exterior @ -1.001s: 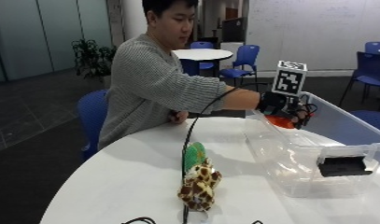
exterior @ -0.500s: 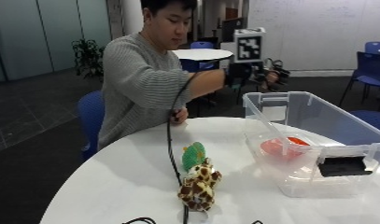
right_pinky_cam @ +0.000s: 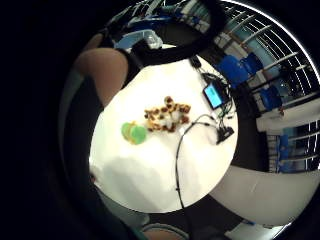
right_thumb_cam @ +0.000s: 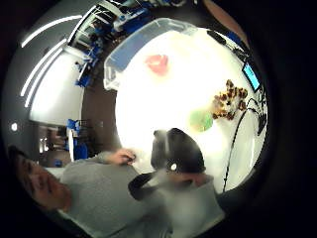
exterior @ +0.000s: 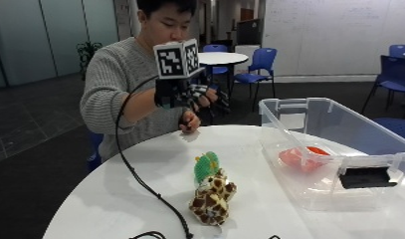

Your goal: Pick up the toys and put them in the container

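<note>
grip (exterior: 201,97), fingers loosely curled and empty, has swung from the container (exterior: 334,130) toward the toys (exterior: 211,195).

Behind me: dark floor (exterior: 30,119), blue chairs (exterior: 255,67) around small round white table (exterior: 222,57), whiteboard wall (exterior: 334,35), potted plant (exterior: 88,50) by glass partition (exterior: 50,35).

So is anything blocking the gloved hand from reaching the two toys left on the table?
Nothing visible. The right hand is raised above the table, with bare tabletop between it and the green toy and giraffe toy.
</note>
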The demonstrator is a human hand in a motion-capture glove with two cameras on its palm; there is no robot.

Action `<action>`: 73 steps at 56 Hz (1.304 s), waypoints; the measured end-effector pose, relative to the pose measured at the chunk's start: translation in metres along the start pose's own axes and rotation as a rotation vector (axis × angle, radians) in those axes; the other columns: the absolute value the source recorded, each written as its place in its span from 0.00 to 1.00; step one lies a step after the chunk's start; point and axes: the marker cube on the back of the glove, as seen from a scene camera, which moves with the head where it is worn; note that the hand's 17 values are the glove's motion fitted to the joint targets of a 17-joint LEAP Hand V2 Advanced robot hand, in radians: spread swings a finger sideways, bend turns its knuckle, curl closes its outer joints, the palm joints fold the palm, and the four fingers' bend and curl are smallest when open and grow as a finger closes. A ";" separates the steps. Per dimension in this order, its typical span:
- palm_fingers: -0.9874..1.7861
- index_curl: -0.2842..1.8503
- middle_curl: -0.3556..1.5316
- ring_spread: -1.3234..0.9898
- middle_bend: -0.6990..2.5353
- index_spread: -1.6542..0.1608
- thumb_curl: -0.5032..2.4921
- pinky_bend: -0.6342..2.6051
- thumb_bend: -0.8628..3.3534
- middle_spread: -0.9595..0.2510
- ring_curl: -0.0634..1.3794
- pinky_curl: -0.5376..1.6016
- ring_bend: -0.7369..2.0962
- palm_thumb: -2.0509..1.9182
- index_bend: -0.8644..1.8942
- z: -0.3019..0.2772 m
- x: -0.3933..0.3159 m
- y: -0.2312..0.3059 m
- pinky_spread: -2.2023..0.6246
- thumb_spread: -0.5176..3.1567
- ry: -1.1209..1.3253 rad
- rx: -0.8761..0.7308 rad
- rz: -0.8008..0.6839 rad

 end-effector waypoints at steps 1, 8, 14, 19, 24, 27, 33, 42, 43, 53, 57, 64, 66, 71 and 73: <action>0.39 0.24 0.39 0.48 0.27 0.71 0.30 0.52 0.20 0.64 0.33 0.40 0.49 0.53 0.35 0.006 0.002 -0.002 0.77 0.51 0.013 -0.021 0.000; 0.52 0.21 0.38 0.42 0.28 0.70 0.30 0.56 0.21 0.59 0.39 0.41 0.62 0.56 0.33 0.051 0.018 -0.015 0.69 0.51 0.066 -0.258 0.052; 0.54 0.20 0.40 0.40 0.29 0.70 0.30 0.57 0.21 0.56 0.44 0.43 0.67 0.57 0.34 0.095 0.016 -0.012 0.66 0.51 0.136 -0.390 0.047; 0.54 0.19 0.40 0.39 0.29 0.70 0.30 0.58 0.21 0.54 0.45 0.44 0.69 0.57 0.34 0.117 0.012 -0.008 0.65 0.51 0.169 -0.414 0.016; 0.55 0.19 0.41 0.38 0.30 0.70 0.30 0.59 0.21 0.53 0.46 0.45 0.69 0.58 0.35 0.134 0.010 -0.010 0.64 0.51 0.189 -0.416 0.025; 0.56 0.19 0.42 0.38 0.31 0.70 0.30 0.59 0.21 0.53 0.46 0.45 0.69 0.58 0.35 0.143 0.006 -0.010 0.64 0.51 0.203 -0.421 0.019; 0.59 0.18 0.43 0.37 0.34 0.69 0.30 0.58 0.21 0.52 0.46 0.45 0.69 0.59 0.36 0.161 0.001 -0.009 0.64 0.51 0.243 -0.419 0.018; 0.64 0.18 0.46 0.37 0.37 0.69 0.30 0.57 0.21 0.52 0.45 0.45 0.69 0.60 0.37 0.172 -0.002 -0.008 0.63 0.51 0.193 -0.387 0.017; 0.65 0.18 0.46 0.37 0.37 0.69 0.30 0.57 0.20 0.52 0.45 0.45 0.69 0.60 0.36 0.172 -0.002 -0.008 0.63 0.51 0.190 -0.384 0.020; 0.67 0.19 0.47 0.38 0.37 0.70 0.30 0.56 0.20 0.52 0.46 0.46 0.69 0.61 0.37 0.171 -0.001 -0.010 0.63 0.51 0.172 -0.381 0.002; 0.67 0.19 0.47 0.38 0.37 0.70 0.30 0.55 0.20 0.52 0.46 0.46 0.69 0.61 0.37 0.167 -0.002 -0.009 0.63 0.51 0.166 -0.380 -0.011; 0.67 0.20 0.48 0.39 0.36 0.70 0.30 0.55 0.20 0.52 0.46 0.46 0.69 0.62 0.37 0.115 0.002 -0.024 0.63 0.51 0.097 -0.300 0.023; 0.67 0.20 0.48 0.39 0.36 0.70 0.30 0.55 0.20 0.52 0.46 0.46 0.69 0.62 0.37 0.089 0.006 -0.030 0.63 0.51 0.088 -0.248 0.038; 0.68 0.20 0.48 0.39 0.36 0.70 0.30 0.54 0.20 0.52 0.45 0.46 0.69 0.62 0.37 0.020 0.004 -0.037 0.63 0.51 0.051 -0.138 -0.011; 0.68 0.20 0.48 0.39 0.36 0.70 0.30 0.54 0.20 0.52 0.45 0.46 0.68 0.62 0.37 0.000 0.001 -0.038 0.63 0.51 0.048 -0.107 -0.034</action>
